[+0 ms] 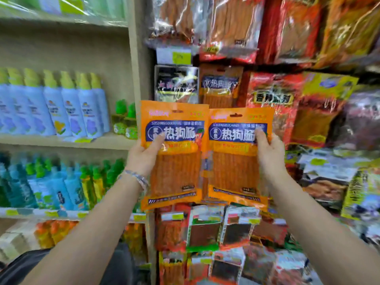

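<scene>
Bare forearms [92,223] rise from the camera; the left hand [144,156] grips the left orange packet [176,173] by its outer edge, thumb across the front, and the right hand [270,154] grips the right orange packet [234,169] likewise. Both packets stand upright between the hands, long axis vertical, hang-holes up, printed faces toward the camera, inner edges overlapping. Past the thumb tips hang more snack packs [273,99]; left of the left hand, spray bottles [61,103] line a wooden shelf [115,141].
</scene>
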`<state>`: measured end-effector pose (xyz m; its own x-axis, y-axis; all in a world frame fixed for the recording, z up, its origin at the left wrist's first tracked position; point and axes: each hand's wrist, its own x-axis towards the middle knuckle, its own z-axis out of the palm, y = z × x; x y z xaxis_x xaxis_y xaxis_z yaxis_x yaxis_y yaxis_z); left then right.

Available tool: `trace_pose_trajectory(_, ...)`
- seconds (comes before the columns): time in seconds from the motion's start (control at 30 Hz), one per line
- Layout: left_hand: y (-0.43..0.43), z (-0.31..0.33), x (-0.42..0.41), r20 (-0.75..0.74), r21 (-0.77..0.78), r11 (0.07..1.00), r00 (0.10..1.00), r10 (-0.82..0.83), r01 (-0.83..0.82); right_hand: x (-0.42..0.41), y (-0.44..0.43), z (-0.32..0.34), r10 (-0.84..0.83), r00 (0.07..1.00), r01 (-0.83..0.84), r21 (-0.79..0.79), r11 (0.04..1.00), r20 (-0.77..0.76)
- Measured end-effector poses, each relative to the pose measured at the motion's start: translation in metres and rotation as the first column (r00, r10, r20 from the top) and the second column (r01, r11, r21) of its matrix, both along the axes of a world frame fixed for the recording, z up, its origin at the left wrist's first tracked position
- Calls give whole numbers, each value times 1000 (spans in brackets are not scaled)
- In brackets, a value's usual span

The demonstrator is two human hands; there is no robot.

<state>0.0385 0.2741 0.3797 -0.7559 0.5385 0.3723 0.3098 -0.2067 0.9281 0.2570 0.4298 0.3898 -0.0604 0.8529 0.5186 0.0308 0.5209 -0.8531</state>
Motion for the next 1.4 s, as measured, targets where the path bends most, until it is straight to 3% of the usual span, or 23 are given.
trace_pose_trajectory(0.17,41,37,-16,-16,23,999,999,-46,46,-21,46,46,-12,997,4,-118,993,-73)
trace_pose_trajectory(0.4,100,66,-36,-26,147,980,991,-133,136,-61,98,99,74,989,-93,-150,984,-126)
trace_pose_trajectory(0.6,128,64,-54,3,139,965,974,-227,224,-86,136,110,121,981,-147,-170,974,-155)
trace_pose_trajectory(0.77,143,66,-54,3,115,961,967,-254,252,-88,157,103,38,993,-57,-167,984,-115)
trace_pose_trajectory(0.9,155,66,-48,3,97,953,958,-288,286,-80,165,88,-4,1000,5,56,998,-29)
trace_pose_trajectory(1.03,168,62,-39,14,75,950,952,-306,304,-75,156,69,-108,985,144,288,947,-137)
trace_pose_trajectory(1.1,174,62,-32,4,52,956,957,-289,288,-75,151,64,13,989,28,269,963,-147)
trace_pose_trajectory(1.2,181,65,-19,-35,8,959,958,-284,284,-78,146,69,277,952,-270,70,960,-129)
trace_pose_trajectory(1.3,187,74,-8,-131,25,956,949,-286,292,-76,146,79,303,939,-293,85,952,-161)
trace_pose_trajectory(1.4,188,90,-2,-289,172,929,918,-271,328,-70,151,92,266,943,-236,158,959,-201)
